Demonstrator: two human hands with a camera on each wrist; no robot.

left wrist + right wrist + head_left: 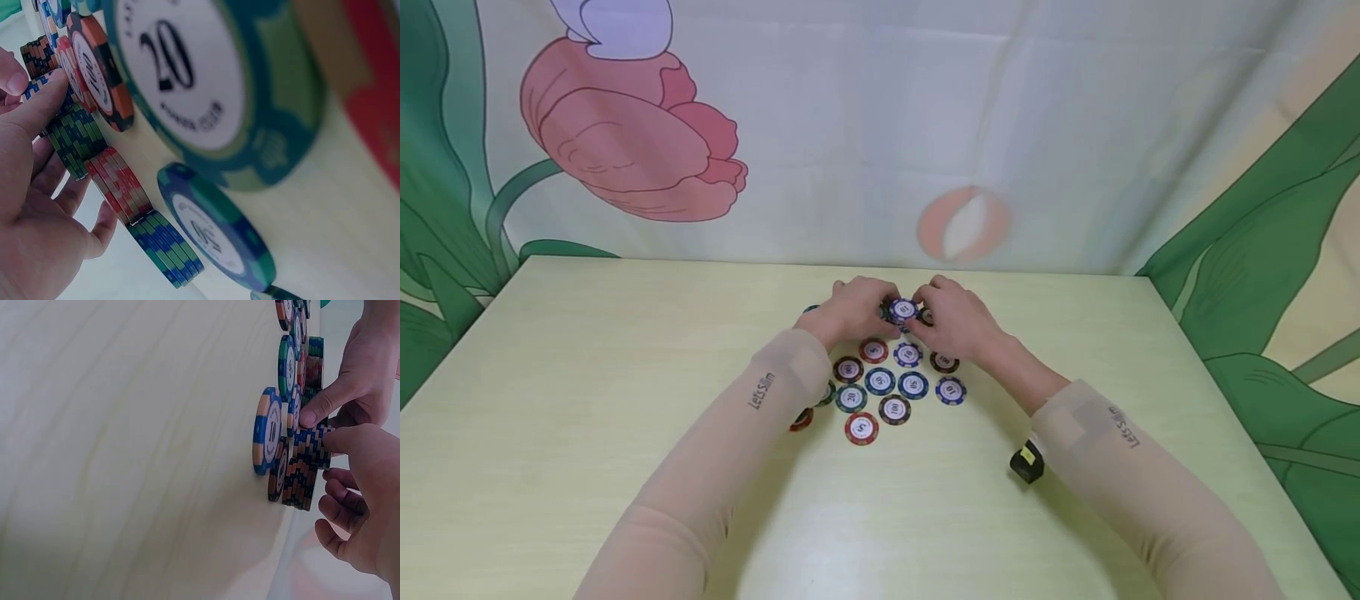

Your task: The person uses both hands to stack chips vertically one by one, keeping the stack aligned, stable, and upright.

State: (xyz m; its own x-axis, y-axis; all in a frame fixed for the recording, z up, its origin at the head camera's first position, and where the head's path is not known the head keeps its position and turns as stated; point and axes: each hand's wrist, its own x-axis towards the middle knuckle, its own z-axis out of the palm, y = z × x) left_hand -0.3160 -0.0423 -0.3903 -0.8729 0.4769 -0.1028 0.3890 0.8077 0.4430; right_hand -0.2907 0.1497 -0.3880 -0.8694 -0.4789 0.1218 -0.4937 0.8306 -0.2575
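Both hands meet at a stack of blue 10 chips (904,310) (312,445) in a row of stacks. My left hand (859,310) (37,169) pinches it from the left, thumb on its near side. From the right, my right hand (958,321) (369,494) grips the same stack, its other fingers curled beyond. A black-and-orange stack (300,483) stands to the right. Left of the blue stack, in the left wrist view, are a green stack (76,139), a red stack (120,186) and a blue-green stack (165,248).
Several loose chips lie nearer the body, among them a red chip (861,428), a green 20 chip (852,397) and a blue 10 chip (951,390). A small black object with a yellow patch (1027,463) sits beside the right sleeve. A printed curtain (850,150) hangs behind the table (625,350).
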